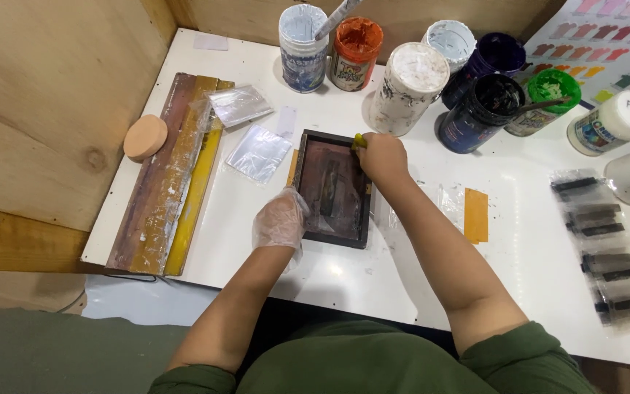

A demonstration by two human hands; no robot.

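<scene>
White worktable against plywood walls (grey-green floor below)

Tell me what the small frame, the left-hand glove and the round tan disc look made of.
Small frame: dark wood or painted metal, matte; its stretched panel looks like ink-stained mesh. Glove on the left hand: thin clear plastic film, wrinkled and see-through. Round tan disc: probably sponge or foam, judging by its soft matte face.

Paint jars crowding beyond frame
</scene>
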